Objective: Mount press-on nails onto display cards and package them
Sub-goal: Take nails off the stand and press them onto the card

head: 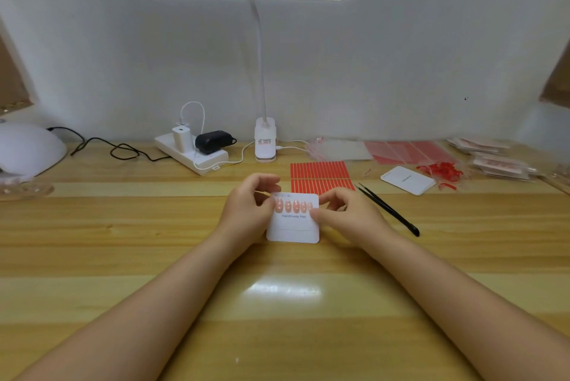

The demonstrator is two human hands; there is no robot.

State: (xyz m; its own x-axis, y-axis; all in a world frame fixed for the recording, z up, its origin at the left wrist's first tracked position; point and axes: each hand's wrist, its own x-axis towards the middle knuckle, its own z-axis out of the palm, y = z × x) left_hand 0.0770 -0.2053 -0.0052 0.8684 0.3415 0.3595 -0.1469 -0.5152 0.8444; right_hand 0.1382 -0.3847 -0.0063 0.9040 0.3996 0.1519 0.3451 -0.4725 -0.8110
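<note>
A white display card (pixel 293 228) printed "Handmade Nail" is held just above the wooden table (pixel 123 226) in the middle of the head view. A row of several pale pink press-on nails (pixel 293 206) sits across its upper part. My left hand (pixel 249 205) grips the card's upper left corner with curled fingers. My right hand (pixel 342 209) pinches the card's right edge, its thumb by the last nail in the row. The card's lower half is bare.
Black tweezers (pixel 388 209) lie right of the card. A red adhesive strip sheet (pixel 320 175) lies behind it. A stack of blank cards (pixel 407 180), red peeled bits (pixel 441 171), clear bags (pixel 339 149) and packed sets (pixel 493 158) fill the back right. Power strip (pixel 191 155), lamp base (pixel 265 140), nail lamp (pixel 27 146).
</note>
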